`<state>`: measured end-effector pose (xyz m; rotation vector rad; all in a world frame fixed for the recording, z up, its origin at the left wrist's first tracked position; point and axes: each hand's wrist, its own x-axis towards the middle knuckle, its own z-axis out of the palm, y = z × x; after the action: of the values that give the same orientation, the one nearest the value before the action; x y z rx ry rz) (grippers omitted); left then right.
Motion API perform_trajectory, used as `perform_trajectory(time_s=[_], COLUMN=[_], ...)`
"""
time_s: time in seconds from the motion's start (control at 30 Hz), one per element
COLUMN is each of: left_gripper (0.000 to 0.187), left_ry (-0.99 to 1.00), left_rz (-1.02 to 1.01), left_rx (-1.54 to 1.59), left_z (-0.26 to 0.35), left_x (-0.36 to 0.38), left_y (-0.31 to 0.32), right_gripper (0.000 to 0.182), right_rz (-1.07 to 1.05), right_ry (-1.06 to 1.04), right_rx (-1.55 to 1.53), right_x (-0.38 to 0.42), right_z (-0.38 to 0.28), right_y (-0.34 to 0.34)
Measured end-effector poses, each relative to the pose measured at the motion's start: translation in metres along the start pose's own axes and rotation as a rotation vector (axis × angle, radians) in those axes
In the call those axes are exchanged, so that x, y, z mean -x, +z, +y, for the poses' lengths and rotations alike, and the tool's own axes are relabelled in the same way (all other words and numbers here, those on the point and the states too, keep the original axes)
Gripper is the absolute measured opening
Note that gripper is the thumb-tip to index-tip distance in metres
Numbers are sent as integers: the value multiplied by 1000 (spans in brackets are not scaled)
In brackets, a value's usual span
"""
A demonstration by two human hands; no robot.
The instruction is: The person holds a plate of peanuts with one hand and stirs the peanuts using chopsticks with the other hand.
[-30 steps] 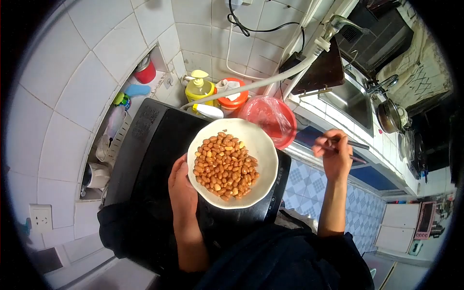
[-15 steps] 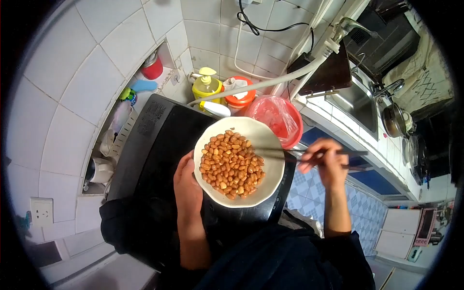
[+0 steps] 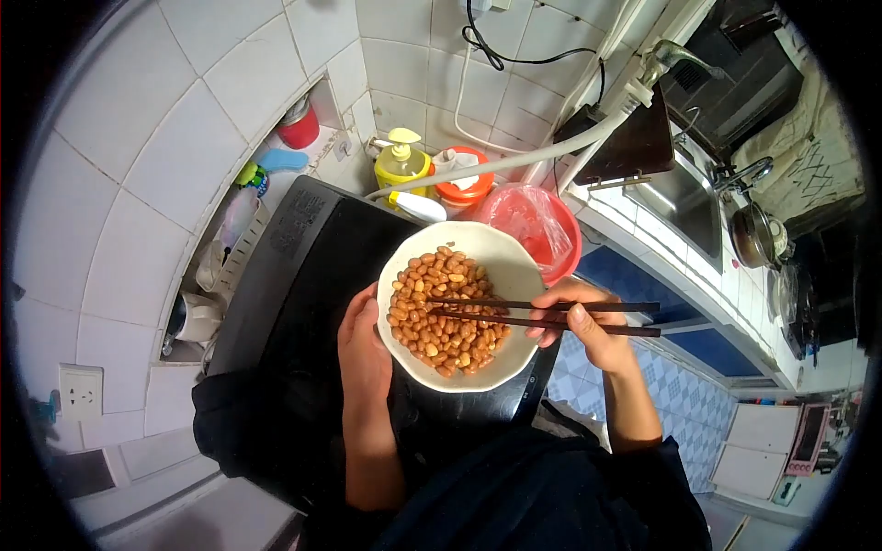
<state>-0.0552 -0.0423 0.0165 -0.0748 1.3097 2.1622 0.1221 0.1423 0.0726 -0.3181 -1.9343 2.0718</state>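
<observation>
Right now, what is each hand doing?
Left hand: holding the white bowl at its side.
Right hand: closed on the chopsticks, tips at the peanuts.

There are two hands [image 3: 367,354], two chopsticks [image 3: 514,321], one bowl [image 3: 519,271], one pump bottle [image 3: 401,166] and one sink [image 3: 682,204].

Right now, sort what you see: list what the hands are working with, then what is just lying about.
In use:
Bowl, held by the left hand
Peanuts in it
Chopsticks, held by the right hand, their tips at the peanuts

Apparently just lying about:
Pump bottle
Red tub with a plastic bag
Mug
</observation>
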Motion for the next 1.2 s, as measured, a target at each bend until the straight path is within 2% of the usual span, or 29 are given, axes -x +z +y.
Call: perform_trajectory(time_s=[0.3, 0.57, 0.7, 0.83, 0.9, 0.93, 0.97, 1.03, 1.1, 1.2], left_gripper=[29, 29, 29, 30, 30, 31, 31, 31, 31, 32], left_ry=[-7, -6, 0, -7, -12, -6, 0, 12, 3, 0], left_rz=[1, 22, 11, 26, 41, 35, 23, 15, 31, 23], left_rx=[14, 6, 10, -9, -9, -13, -21, -10, -30, -64], left_z=[2, 1, 0, 1, 1, 1, 1, 1, 2, 3], left_x=[2, 1, 1, 0, 1, 1, 2, -1, 1, 3], left_y=[2, 1, 0, 2, 3, 3, 3, 4, 2, 6], right_gripper=[39, 39, 42, 37, 37, 36, 34, 34, 34, 33], right_rz=[2, 86, 287, 645, 765, 856, 755, 815, 862, 813], right_ry=[17, -88, -321, -465, -431, -274, -152, -146, -229, -303], right_rx=[-15, -82, -20, -25, -37, 60, 6, 95, 96, -83], right_x=[-2, 3, 6, 12, 6, -4, -13, -19, -14, -2], right_z=[1, 2, -5, 10, 39, 70, 96, 105, 93, 53], right_y=[0, -7, -20, -48, -66, -84, -99, -99, -99, -87])
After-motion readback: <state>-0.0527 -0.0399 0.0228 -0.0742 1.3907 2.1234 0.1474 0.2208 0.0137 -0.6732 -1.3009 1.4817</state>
